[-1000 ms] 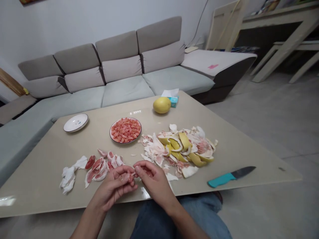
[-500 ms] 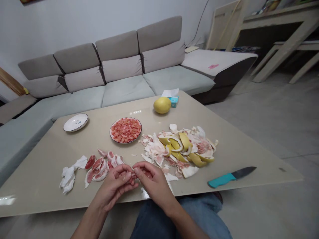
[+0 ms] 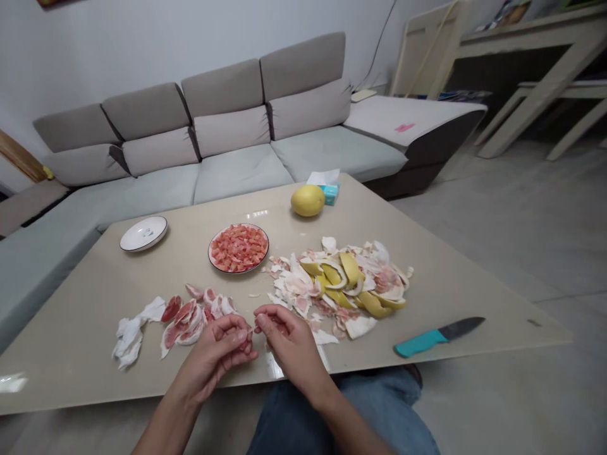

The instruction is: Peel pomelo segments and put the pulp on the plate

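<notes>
**Inspection finding: pinch grip confirmed at the near edge**

You have your left hand [image 3: 215, 357] and your right hand [image 3: 294, 347] raised together, both clenched, with the fingertips closing from either side on a small pink pomelo fragment [image 3: 249, 340]. Neither hand is released. The fragment sits between them, above the near edge of the pale beige glossy bench [image 3: 450, 297]. Your fingers hide most of it, so its exact shape cannot be confirmed.

Just beyond your left hand you have a loose group of pink pomelo segments with white membrane [image 3: 184, 322], and beside that group lies a crumpled strip of white pith [image 3: 130, 335]. Just beyond your right hand is a long heap of curved yellow rind and white pith [image 3: 351, 284].

Farther along the bench, you have a round white plate with a dark rim [image 3: 238, 272] piled with diced red-pink pomelo pulp. To its left stands a shallow white ceramic plate [image 3: 142, 248]. A whole yellow pomelo [image 3: 308, 201] rests near the far edge, just beside a blue-and-white tissue box [image 3: 331, 193].

A kitchen knife with a teal plastic handle and dark steel blade [image 3: 439, 338] lies near the right edge, well apart from your hands. Your blue denim jeans [image 3: 379, 404] show below the bench, and a grey fabric sectional sofa [image 3: 241, 183] stands behind it.
</notes>
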`<move>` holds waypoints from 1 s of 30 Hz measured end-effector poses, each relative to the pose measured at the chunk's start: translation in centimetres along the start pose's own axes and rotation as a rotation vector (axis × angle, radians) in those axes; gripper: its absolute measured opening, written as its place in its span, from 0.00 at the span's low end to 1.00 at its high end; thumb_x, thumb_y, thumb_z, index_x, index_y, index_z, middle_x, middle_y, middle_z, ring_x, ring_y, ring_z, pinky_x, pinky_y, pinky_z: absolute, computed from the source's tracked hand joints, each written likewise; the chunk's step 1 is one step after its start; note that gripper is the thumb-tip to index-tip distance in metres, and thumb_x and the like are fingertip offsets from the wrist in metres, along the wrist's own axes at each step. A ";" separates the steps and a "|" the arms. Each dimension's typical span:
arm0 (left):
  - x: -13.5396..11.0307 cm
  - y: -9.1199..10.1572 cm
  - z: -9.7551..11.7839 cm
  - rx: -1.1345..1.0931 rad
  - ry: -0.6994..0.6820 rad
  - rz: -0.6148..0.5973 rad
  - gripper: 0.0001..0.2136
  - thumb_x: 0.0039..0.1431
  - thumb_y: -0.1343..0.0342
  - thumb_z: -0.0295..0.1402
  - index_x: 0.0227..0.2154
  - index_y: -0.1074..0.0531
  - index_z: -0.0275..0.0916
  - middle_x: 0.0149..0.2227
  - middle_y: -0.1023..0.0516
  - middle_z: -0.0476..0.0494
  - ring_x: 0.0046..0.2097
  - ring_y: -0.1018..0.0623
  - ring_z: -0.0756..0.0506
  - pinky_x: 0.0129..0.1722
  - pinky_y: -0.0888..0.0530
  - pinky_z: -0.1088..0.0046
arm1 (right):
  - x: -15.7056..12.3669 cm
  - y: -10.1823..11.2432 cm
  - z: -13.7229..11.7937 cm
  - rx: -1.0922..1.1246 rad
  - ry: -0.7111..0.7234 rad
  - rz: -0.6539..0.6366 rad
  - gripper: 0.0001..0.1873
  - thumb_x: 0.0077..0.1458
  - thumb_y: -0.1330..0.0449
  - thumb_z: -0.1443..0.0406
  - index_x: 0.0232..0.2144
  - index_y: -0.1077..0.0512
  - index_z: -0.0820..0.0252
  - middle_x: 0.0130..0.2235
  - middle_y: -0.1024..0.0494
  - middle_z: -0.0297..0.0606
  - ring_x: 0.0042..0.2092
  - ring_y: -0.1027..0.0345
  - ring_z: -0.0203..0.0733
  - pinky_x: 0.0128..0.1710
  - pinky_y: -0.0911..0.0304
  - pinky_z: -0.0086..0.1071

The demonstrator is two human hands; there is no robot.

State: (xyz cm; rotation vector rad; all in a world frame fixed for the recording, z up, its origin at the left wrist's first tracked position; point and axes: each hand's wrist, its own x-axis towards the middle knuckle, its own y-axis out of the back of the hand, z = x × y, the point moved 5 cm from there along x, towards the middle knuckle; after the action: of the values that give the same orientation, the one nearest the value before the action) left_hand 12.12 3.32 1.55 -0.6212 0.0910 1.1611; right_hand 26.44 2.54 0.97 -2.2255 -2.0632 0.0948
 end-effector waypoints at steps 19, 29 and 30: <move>-0.4 0.3 0.0 0.079 -0.032 0.016 0.08 0.51 0.33 0.32 0.30 0.26 0.35 0.29 0.26 0.48 0.30 0.24 0.52 0.38 0.22 0.71 | 0.4 -0.1 0.9 0.128 -0.057 0.049 0.17 0.55 0.39 0.52 0.36 0.25 0.60 0.30 0.24 0.36 0.22 0.39 0.32 0.20 0.45 0.26; -0.6 1.4 0.5 0.053 0.004 0.047 0.09 0.50 0.32 0.32 0.31 0.25 0.34 0.29 0.24 0.47 0.30 0.23 0.51 0.39 0.21 0.70 | 1.1 0.4 0.4 0.362 -0.186 -0.045 0.21 0.51 0.37 0.48 0.34 0.26 0.61 0.28 0.28 0.32 0.19 0.50 0.26 0.18 0.60 0.24; -0.6 1.5 0.6 0.050 0.001 0.049 0.09 0.50 0.32 0.32 0.31 0.25 0.34 0.29 0.24 0.47 0.30 0.23 0.51 0.39 0.21 0.70 | 0.9 0.1 0.4 0.378 -0.215 -0.089 0.21 0.51 0.37 0.48 0.35 0.26 0.60 0.28 0.28 0.31 0.19 0.50 0.26 0.17 0.61 0.24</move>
State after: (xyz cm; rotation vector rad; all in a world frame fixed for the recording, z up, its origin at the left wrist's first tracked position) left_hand 10.40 3.49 1.66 -0.5780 0.1360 1.2020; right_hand 26.59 3.45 0.56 -1.9630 -2.0309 0.6827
